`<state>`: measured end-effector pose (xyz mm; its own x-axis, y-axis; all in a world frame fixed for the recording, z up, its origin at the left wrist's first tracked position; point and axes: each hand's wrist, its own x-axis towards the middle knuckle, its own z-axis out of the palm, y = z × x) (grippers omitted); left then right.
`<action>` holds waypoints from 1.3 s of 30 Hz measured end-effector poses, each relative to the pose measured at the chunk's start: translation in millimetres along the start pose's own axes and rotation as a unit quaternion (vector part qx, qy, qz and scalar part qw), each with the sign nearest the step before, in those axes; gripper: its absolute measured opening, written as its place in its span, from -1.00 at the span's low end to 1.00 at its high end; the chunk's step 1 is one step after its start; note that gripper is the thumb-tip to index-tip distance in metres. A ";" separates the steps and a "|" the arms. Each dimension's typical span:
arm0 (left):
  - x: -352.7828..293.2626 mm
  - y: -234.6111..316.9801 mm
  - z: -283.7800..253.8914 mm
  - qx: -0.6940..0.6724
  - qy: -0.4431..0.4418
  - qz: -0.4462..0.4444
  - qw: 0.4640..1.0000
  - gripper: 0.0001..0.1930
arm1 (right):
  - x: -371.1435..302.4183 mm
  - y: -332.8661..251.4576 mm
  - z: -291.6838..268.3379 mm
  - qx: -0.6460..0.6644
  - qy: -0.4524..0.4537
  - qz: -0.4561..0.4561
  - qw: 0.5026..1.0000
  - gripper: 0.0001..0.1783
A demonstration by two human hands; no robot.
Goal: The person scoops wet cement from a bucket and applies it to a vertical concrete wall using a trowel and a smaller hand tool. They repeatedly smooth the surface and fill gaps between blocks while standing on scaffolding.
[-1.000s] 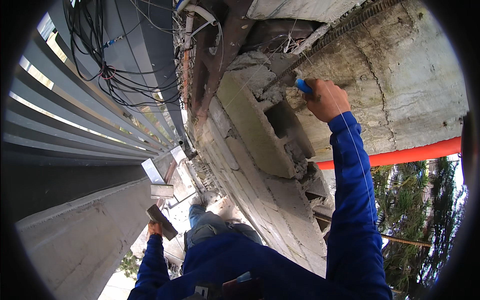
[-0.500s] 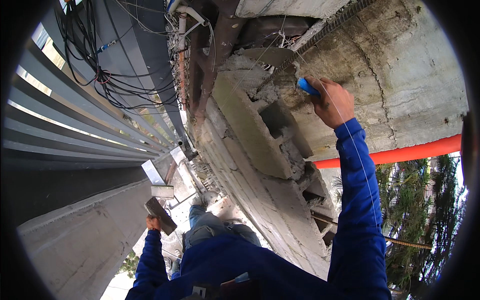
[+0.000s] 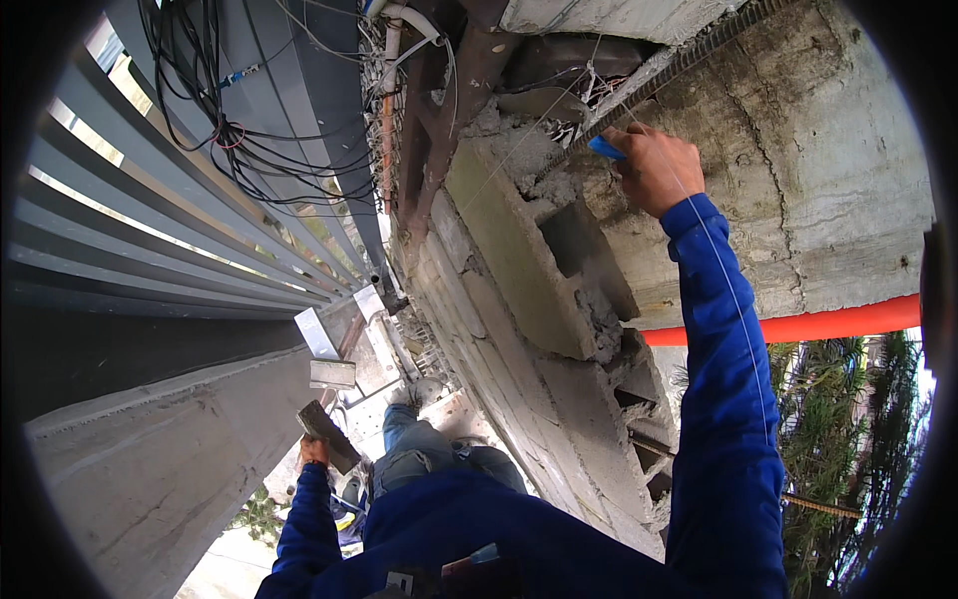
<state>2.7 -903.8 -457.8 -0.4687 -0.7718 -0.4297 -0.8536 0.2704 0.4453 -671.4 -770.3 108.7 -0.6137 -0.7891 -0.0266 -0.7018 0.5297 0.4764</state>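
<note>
My right hand (image 3: 656, 165) is raised high at the top of a hollow concrete block (image 3: 529, 250) in a block wall. It grips a blue-handled tool (image 3: 604, 148) whose working end is hidden against the mortar. A thin string (image 3: 519, 140) runs past the hand along the wall's top. My left hand (image 3: 314, 451) hangs low beside my leg and holds a flat trowel-like tool (image 3: 325, 436) with a dark, mortar-stained blade. Both arms wear blue sleeves.
A cracked concrete beam (image 3: 798, 170) with a ribbed steel bar (image 3: 689, 60) spans above the wall. Tangled black cables (image 3: 239, 130) hang by a grey slatted wall (image 3: 150, 230). An orange pipe (image 3: 818, 321) and trees (image 3: 848, 429) lie right. A grey concrete slab (image 3: 160, 479) stands left.
My right hand has stayed at the wall's top, shifting slightly with the blue-handled tool. The left hand and its trowel have barely moved.
</note>
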 end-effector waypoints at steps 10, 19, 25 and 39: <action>-9.4 -34.9 -7.4 0.130 0.029 0.155 0.979 -0.82 | 10.5 -29.2 26.1 -0.037 -0.013 0.016 0.999 -0.60; -33.9 -40.2 -19.5 0.229 -0.002 0.175 0.958 -0.88 | -72.1 37.2 13.8 0.172 0.054 0.039 0.983 -0.55; -26.3 -25.2 -26.9 0.169 -0.003 0.115 0.979 -0.90 | -40.0 27.0 20.5 0.114 0.033 0.016 0.993 -0.57; 8.9 358.4 -200.1 -0.301 -0.089 0.238 0.919 -0.66 | -170.4 12.8 -0.3 0.396 -0.104 0.281 0.868 -0.66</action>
<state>-261.9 -929.0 -144.8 -0.8322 -0.5274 -0.1710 -0.2860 0.1441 0.9473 -575.8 -629.2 119.6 -0.9337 -0.3082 -0.1821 -0.2496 0.9252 -0.2859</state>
